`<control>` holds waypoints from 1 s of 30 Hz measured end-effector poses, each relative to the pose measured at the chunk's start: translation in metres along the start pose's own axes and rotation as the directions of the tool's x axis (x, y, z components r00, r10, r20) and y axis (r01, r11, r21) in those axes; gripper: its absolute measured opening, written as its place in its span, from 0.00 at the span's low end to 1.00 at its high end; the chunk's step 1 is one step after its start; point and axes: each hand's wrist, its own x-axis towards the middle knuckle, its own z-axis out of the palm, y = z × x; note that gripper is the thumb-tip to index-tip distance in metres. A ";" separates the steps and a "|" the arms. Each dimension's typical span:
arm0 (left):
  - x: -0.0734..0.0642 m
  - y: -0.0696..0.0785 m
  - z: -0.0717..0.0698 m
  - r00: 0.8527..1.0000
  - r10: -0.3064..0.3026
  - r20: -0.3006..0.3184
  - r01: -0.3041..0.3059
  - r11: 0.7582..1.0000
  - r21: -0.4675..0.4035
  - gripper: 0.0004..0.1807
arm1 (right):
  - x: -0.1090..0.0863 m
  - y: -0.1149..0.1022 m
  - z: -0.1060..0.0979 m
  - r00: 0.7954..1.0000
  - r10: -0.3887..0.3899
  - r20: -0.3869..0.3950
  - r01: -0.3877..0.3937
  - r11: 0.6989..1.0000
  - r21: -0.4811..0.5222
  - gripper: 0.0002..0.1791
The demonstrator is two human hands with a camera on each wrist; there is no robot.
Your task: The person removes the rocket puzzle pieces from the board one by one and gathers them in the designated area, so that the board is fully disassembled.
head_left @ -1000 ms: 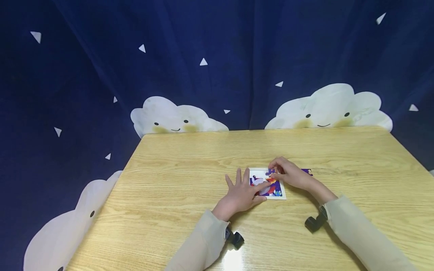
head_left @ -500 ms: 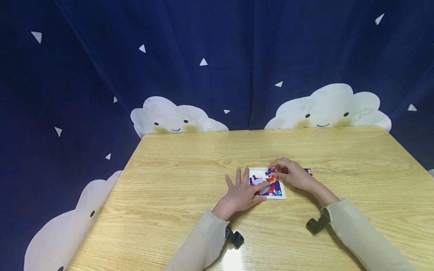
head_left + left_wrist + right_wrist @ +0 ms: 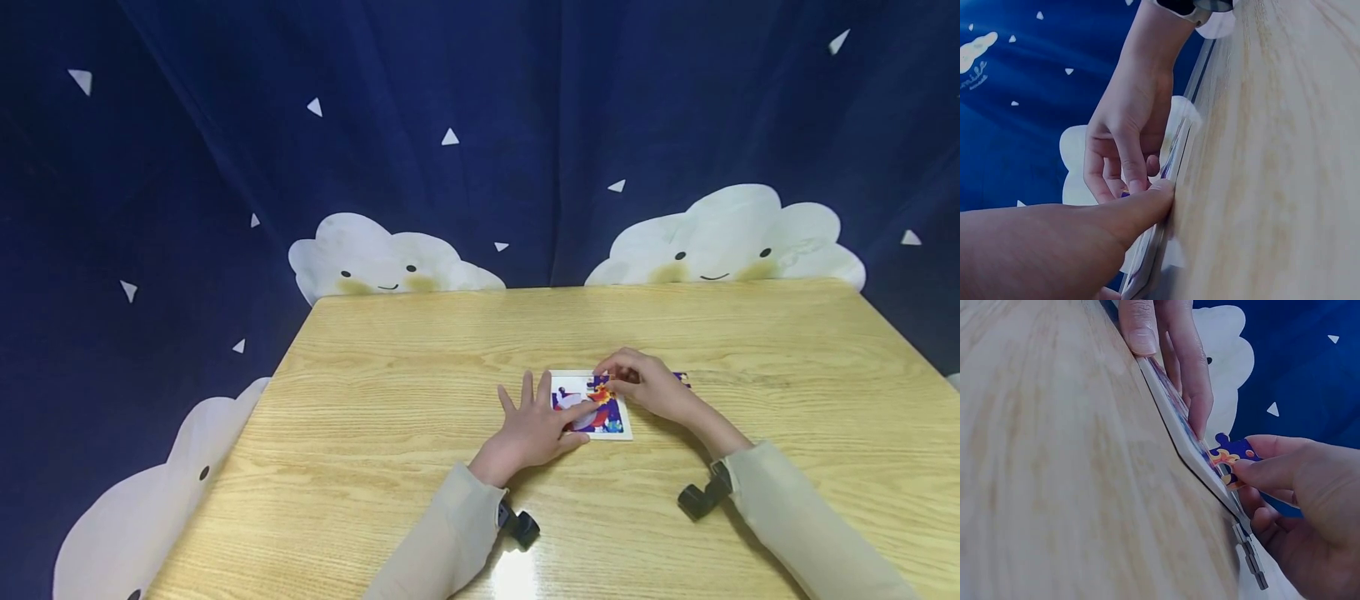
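A small jigsaw puzzle in a white tray (image 3: 628, 429) lies on the table. Its lower part shows a joined purple, red and white picture, while bare white backing shows at the upper left. My left hand (image 3: 527, 435) has its fingers spread, the index finger pressing on the picture and the thumb at the tray's near edge. Between thumb and fingers, my right hand (image 3: 651, 387) pinches a purple puzzle piece (image 3: 1249, 447) with orange and yellow marks. In the right wrist view that piece is tilted, its lower edge right at the picture near the left index fingertip.
More puzzle pieces (image 3: 683, 379) lie just right of the tray, partly hidden behind the right hand; their edges (image 3: 1250, 557) show in the right wrist view. The wooden table (image 3: 375, 375) ends at a dark blue curtain (image 3: 450, 83) with white clouds and triangles.
My right hand has shifted slightly and drawn its thumb a little to the right, with the piece settling lower over the tray's upper right. The left hand has stayed in place.
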 end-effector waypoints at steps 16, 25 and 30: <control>-0.001 0.000 -0.002 1.000 0.004 0.014 -0.004 1.000 0.005 0.29 | 0.004 0.000 -0.002 0.997 0.082 0.005 -0.082 0.996 0.021 0.11; 0.000 0.000 -0.002 1.000 0.003 0.018 -0.002 1.000 -0.005 0.29 | 0.001 0.001 -0.004 0.996 0.088 0.008 -0.089 0.993 0.073 0.10; 0.000 0.000 -0.002 1.000 0.002 0.025 -0.002 1.000 -0.005 0.29 | 0.001 0.000 -0.004 0.995 0.096 0.016 -0.097 0.992 0.081 0.10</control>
